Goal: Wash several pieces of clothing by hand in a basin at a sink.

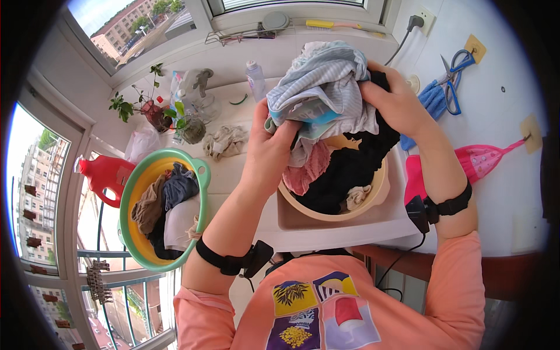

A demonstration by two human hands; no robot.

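Both hands hold up a bundle of clothes (326,81), mostly a white and grey-blue striped garment with a bright blue patch. My left hand (271,137) is closed on its left side, thumb on the near face. Gripping the right side is my right hand (394,99), with black cloth beside its fingers. Below the bundle stands a beige basin (379,201) in the sink, holding black clothes (332,181), a pink lacy piece (307,172) and a small cream cloth (357,197). Whether the pink and black pieces hang from the bundle I cannot tell.
At left, a green-rimmed yellow basin (202,175) holds several garments, beside a red jug (109,178). Potted plants (156,114), a crumpled beige cloth (224,142) and a clear bottle (255,80) stand or lie on the counter. Blue-handled scissors (454,81) hang on the right wall.
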